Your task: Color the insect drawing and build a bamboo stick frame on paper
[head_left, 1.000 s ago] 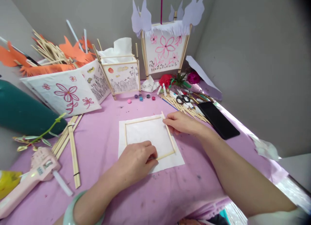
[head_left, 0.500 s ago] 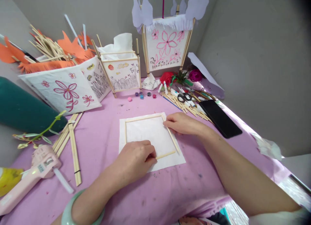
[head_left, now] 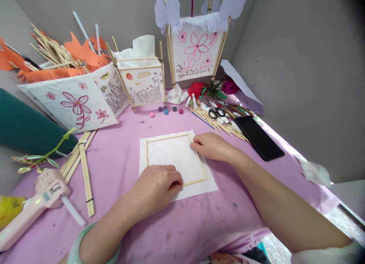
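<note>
A white sheet (head_left: 170,154) lies flat on the cloth before me, with thin wooden sticks forming a four-sided frame on it. My right hand (head_left: 210,145) pinches the right-side stick (head_left: 202,164) near its upper end. Closed fingers of my left hand (head_left: 162,181) press on the near stick (head_left: 195,182), whose left part they cover. The far stick (head_left: 168,138) and left-side stick (head_left: 147,153) lie untouched; the near left corner is hidden behind my left hand. At the near right corner, the right-side stick meets the near stick's end.
A pink glue gun (head_left: 47,197) and bundled sticks (head_left: 86,176) lie left. Behind stand decorated paper lanterns (head_left: 145,85), with small paint pots (head_left: 166,111) in front. Scissors (head_left: 216,113), loose sticks (head_left: 228,129) and a black phone (head_left: 259,138) lie right, on the pink tablecloth (head_left: 119,150).
The lower end of the right-side stick has swung left, closing onto the near stick's end. My right hand moved slightly left with it, while my left hand stayed nearly still.
</note>
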`<state>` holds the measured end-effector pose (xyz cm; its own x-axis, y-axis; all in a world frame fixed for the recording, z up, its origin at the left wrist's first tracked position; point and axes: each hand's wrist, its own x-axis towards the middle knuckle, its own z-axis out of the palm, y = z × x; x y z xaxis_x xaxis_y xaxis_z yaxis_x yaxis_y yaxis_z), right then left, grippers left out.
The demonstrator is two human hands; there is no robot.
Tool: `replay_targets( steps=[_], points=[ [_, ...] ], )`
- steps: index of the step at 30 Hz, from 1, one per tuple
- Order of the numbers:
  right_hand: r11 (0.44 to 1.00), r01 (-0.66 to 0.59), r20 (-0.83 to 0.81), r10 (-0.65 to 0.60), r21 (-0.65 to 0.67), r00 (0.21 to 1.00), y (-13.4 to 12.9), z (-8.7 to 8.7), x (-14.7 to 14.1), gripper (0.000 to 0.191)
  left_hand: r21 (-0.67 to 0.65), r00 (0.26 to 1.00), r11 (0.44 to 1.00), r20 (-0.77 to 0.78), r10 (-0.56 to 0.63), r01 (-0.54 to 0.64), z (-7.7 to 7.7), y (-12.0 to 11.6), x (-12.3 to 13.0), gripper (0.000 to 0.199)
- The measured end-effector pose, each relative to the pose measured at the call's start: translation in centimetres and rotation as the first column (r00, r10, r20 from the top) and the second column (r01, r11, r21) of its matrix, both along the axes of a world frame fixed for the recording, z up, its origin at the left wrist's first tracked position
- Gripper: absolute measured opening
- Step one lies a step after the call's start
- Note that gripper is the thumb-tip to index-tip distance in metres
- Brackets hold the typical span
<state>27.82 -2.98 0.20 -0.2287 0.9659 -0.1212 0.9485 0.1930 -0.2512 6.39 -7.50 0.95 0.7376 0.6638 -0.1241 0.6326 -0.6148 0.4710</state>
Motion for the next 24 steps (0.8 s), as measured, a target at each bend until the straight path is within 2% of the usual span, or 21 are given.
replay_targets(
  steps=[15,24],
  points=[
    [0.998,0.035,0.089,-0.031,-0.045,0.996,0.0,-0.17,-0.27,0.035,0.017,0.999,0.999,0.028,-0.034,0.034,0.03,0.03,-0.12,0.025],
    [0.992,0.091,0.151,-0.078,-0.083,0.985,-0.25,-0.01,-0.93,0.041,-0.033,1.0,0.999,0.018,-0.022,0.022,0.08,0.38,-0.02,0.02]
  ],
)
